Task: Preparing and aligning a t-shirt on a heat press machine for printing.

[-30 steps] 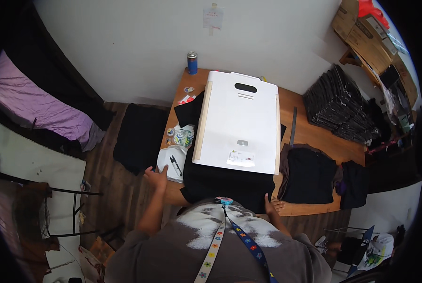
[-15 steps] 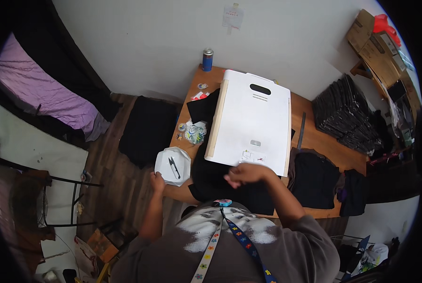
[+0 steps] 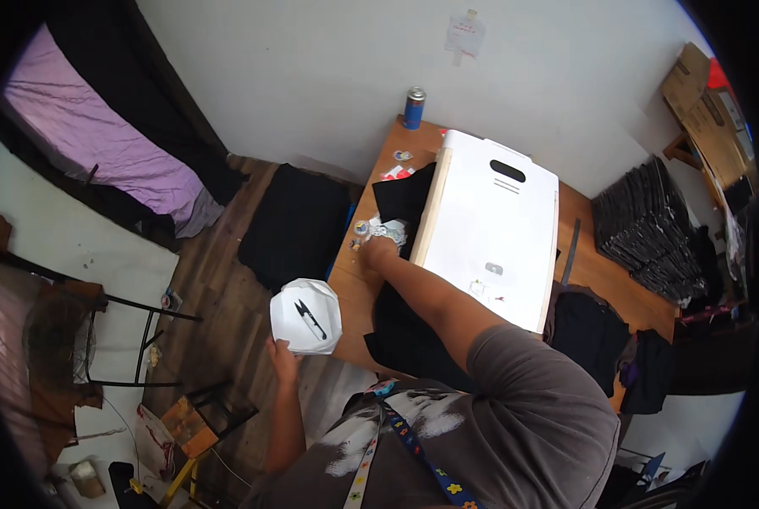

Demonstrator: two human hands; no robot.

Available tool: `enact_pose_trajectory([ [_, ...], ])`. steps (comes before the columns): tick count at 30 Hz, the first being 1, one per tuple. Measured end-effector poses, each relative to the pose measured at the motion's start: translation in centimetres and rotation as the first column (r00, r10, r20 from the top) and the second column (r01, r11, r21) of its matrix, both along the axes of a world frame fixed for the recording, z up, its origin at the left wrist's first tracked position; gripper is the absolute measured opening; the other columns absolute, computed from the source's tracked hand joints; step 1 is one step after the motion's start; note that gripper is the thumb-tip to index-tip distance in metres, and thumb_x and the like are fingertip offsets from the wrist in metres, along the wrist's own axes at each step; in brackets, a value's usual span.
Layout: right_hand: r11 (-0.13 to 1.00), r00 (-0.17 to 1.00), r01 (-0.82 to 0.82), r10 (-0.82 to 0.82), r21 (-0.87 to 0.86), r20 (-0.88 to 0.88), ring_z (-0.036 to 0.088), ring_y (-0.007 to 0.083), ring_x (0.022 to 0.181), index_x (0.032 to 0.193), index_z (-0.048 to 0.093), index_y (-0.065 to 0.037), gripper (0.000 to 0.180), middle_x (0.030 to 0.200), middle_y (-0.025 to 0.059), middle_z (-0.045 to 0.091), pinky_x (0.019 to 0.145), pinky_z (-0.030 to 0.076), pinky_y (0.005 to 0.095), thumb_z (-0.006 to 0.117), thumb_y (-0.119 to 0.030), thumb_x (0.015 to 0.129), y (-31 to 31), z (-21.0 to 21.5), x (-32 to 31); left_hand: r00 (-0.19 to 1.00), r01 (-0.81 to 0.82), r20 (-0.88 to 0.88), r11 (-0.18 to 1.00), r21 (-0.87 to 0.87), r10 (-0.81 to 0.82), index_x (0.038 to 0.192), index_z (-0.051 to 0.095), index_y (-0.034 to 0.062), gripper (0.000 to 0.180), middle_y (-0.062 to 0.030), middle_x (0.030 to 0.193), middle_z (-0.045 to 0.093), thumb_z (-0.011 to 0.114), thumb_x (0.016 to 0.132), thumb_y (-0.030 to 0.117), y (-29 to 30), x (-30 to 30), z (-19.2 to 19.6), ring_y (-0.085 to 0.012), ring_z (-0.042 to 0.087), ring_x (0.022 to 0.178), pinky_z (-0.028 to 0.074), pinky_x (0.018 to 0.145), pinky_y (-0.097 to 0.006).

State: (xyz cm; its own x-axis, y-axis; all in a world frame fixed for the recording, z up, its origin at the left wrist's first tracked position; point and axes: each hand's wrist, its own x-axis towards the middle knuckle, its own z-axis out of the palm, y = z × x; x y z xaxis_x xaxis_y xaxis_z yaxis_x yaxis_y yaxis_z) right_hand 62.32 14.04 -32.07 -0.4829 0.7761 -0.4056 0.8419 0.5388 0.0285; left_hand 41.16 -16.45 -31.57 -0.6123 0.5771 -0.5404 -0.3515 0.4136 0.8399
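Observation:
My left hand (image 3: 283, 358) grips the near edge of a white, many-sided shallow dish (image 3: 282, 327), held just off the table's left edge. A pair of black-handled thread snips (image 3: 311, 320) lies in the dish. Across the table, my right hand (image 3: 381, 249) is down at a crumpled clear bag with small coloured things in it (image 3: 389, 230). Its fingers are mostly hidden, so I cannot tell whether they grip the bag. Small round pieces (image 3: 361, 227) lie beside that hand. To its right stands a big white panel with an oval slot (image 3: 490, 229).
Black cloth (image 3: 413, 327) lies under and before the panel on the wooden table (image 3: 352, 293). A blue can (image 3: 414, 109) stands at the back corner. Folded dark garments (image 3: 590, 331) and a tall stack of black packets (image 3: 638, 225) are on the right. Black cloth (image 3: 294, 220) is piled left of the table.
My right hand has moved from in front of the panel leftward and away from me to the clear bag. The dish has come off the table's edge, toward me. The view has shifted left.

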Motion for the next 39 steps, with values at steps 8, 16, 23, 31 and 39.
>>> enact_pose_trajectory([
  [8, 0.996, 0.994, 0.036, -0.028, 0.081, -0.104, 0.076, 0.0274, 0.101, 0.105, 0.079, -0.010, 0.021, 0.107, 0.0123, 0.077, 0.080, 0.062, 0.0402, 0.068, -0.017, 0.089, 0.1, 0.1, 0.2, 0.999, 0.015, 0.031, 1.000, -0.011, -0.015, 0.133, 0.049, 0.0101, 0.047, -0.0109, 0.122, 0.060, 0.052, 0.091, 0.029, -0.2, 2.3, 2.3, -0.0228, 0.060, 0.103, 0.051, 0.074, -0.039],
  [16, 0.969, 0.693, 0.194, -0.026, 0.152, -0.721, 0.075, 0.0274, 0.075, 0.096, 0.073, -0.002, 0.015, 0.086, 0.0135, 0.074, 0.067, 0.060, 0.0373, 0.073, -0.017, 0.091, -1.8, 12.5, 8.0, 0.988, 0.145, 0.042, 0.981, 0.127, -0.151, 0.136, 0.048, 0.0101, 0.049, -0.0103, 0.123, 0.059, 0.053, 0.092, 0.029, 4.8, 3.7, 4.9, -0.0208, 0.059, 0.103, 0.051, 0.075, -0.037],
  [23, 0.789, 0.016, 0.492, -0.431, -0.368, -0.902, 0.065, 0.0087, 0.075, 0.113, 0.070, -0.003, 0.019, 0.093, 0.0027, 0.071, 0.062, 0.053, 0.0241, 0.069, -0.018, 0.101, -13.4, 17.5, 23.9, 0.910, 0.398, 0.021, 0.889, 0.225, -0.413, 0.136, 0.047, 0.0088, 0.046, -0.0096, 0.118, 0.058, 0.053, 0.094, 0.027, 11.4, 9.6, 7.1, -0.0192, 0.061, 0.100, 0.054, 0.071, -0.033],
  [31, 0.673, -0.290, 0.556, -0.393, -0.488, -0.873, 0.060, 0.0060, 0.070, 0.109, 0.066, -0.002, 0.012, 0.087, 0.0006, 0.065, 0.060, 0.048, 0.0205, 0.065, -0.011, 0.102, -21.7, 17.7, 30.8, 0.685, 0.714, -0.101, 0.638, 0.288, -0.721, 0.133, 0.048, -0.0035, 0.046, -0.0214, 0.124, 0.061, 0.054, 0.095, 0.022, 20.2, 20.6, 7.3, -0.0264, 0.059, 0.115, 0.047, 0.100, -0.037],
  [39, 0.681, -0.243, 0.524, -0.456, -0.512, -0.856, 0.063, 0.0078, 0.076, 0.114, 0.068, -0.006, 0.018, 0.093, 0.0013, 0.071, 0.063, 0.050, 0.0222, 0.067, -0.020, 0.102, -20.5, 16.3, 27.9, 0.463, 0.847, -0.532, 0.531, 0.030, -0.709, 0.127, 0.050, -0.0052, 0.050, -0.0344, 0.114, 0.067, 0.060, 0.095, 0.031, 23.5, 25.3, 7.3, -0.0492, 0.065, 0.112, 0.049, 0.098, -0.053],
])
